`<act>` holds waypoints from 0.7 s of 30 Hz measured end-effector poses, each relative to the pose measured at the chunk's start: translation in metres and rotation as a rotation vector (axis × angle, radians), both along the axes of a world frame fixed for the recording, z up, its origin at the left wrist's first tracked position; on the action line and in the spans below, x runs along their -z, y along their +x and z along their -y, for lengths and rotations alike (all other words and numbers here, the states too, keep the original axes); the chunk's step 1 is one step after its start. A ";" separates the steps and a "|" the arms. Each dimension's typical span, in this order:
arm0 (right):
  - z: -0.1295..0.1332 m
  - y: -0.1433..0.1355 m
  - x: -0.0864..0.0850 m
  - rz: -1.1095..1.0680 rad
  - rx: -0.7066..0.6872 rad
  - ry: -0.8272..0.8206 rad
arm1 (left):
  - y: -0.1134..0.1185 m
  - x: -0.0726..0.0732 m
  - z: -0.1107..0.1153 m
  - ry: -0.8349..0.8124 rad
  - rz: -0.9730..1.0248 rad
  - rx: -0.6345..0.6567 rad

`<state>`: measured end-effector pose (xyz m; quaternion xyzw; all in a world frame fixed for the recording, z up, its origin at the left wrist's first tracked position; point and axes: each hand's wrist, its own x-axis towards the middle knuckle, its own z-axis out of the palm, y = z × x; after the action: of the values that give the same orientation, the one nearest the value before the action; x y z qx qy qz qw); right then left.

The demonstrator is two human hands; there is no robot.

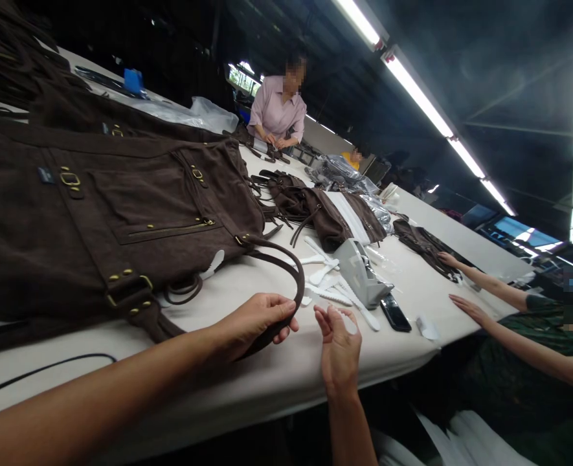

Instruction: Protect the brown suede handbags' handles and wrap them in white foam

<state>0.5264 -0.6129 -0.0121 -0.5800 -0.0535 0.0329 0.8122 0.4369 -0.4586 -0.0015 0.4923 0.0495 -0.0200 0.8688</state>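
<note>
A large dark brown bag (pixel 164 207) with brass buckles and a zip lies on the white table at the left. My left hand (pixel 267 320) is closed round its looped brown handle (pixel 298 278) near the table's front edge. Just right of it, my right hand (pixel 339 340) is raised with curled fingers, pinching a small white piece (pixel 347 320), apart from the handle. A white tag (pixel 214 264) sticks out at the bag's lower edge.
White strips (pixel 335 294), a grey tape dispenser (pixel 361 272) and a black phone (pixel 395 313) lie beyond my right hand. More brown bags (pixel 325 210) are further back. One person in pink (pixel 279 110) stands behind; another's hands (pixel 465 307) rest at the right.
</note>
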 end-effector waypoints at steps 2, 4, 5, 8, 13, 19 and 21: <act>0.003 0.000 -0.001 0.027 0.056 0.005 | 0.000 0.002 0.000 0.028 -0.076 -0.023; 0.007 0.001 -0.002 0.036 0.111 0.007 | 0.001 0.004 0.000 0.068 -0.115 -0.034; 0.010 0.001 -0.002 0.029 0.128 0.012 | 0.001 0.004 0.000 0.095 -0.111 -0.029; 0.014 0.000 -0.003 -0.017 0.134 0.050 | 0.002 0.003 0.001 0.191 -0.041 -0.030; 0.011 -0.020 -0.001 -0.083 0.017 0.059 | 0.000 -0.006 0.005 0.259 -0.043 -0.059; 0.001 -0.051 0.005 -0.131 -0.281 -0.021 | 0.002 -0.003 0.004 0.412 -0.096 -0.146; -0.001 -0.047 0.005 -0.065 -0.303 -0.094 | 0.004 0.000 0.000 0.555 -0.038 -0.228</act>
<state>0.4792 -0.6114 -0.0175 -0.6014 -0.1125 0.1763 0.7711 0.4406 -0.4585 -0.0010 0.7018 0.1244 0.0827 0.6965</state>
